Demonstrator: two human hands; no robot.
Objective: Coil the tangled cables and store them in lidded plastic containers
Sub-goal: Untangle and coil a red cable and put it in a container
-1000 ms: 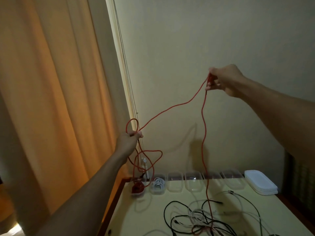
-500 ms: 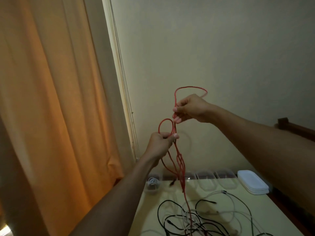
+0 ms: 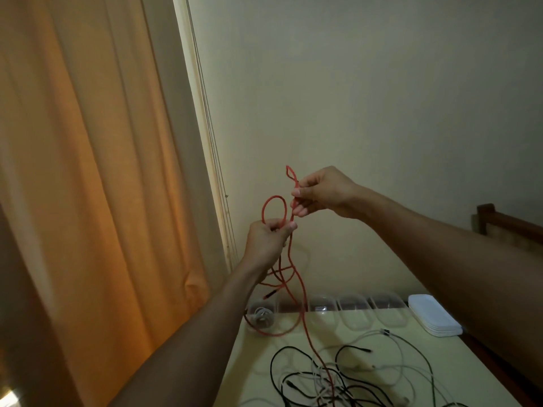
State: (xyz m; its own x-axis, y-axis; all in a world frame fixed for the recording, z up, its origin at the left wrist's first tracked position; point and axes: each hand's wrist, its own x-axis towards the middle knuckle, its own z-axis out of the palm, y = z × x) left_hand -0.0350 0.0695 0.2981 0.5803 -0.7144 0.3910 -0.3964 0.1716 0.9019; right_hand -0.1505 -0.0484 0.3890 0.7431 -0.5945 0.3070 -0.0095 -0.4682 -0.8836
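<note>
No text, label, brand, number or sign can be read. The clear containers (image 3: 354,317), the stack of white lids (image 3: 435,318) beside them, the red cable (image 3: 305,306) and the other cables (image 3: 323,380) on the bench (image 3: 464,362) show no legible marking.

Orange curtain (image 3: 88,177), pale wall (image 3: 382,83)

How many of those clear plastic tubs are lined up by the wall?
5 clear tubs along the table's far edge: the leftmost holds a coiled white cable, four more run rightwards toward the white lids. The left forearm may hide another.
</note>
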